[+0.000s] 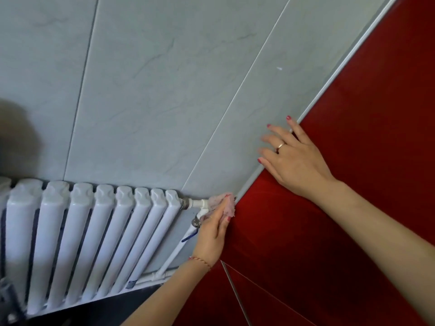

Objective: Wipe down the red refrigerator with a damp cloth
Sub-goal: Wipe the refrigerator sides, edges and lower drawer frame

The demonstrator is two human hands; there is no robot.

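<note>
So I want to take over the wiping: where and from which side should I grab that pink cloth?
Take the cloth by the bunched upper part sticking out past the left hand, coming from above. That side looks freest: the red refrigerator blocks its right, and the white pipe and radiator crowd its left. The right hand rests flat higher up the refrigerator's edge.

Dark floor (113, 309), perhaps under radiator (94, 231)

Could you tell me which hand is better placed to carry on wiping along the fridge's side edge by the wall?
The left hand: it already holds the pink cloth against the red refrigerator edge beside the radiator pipe. The right hand rests open, without a cloth, higher on that edge.
</note>
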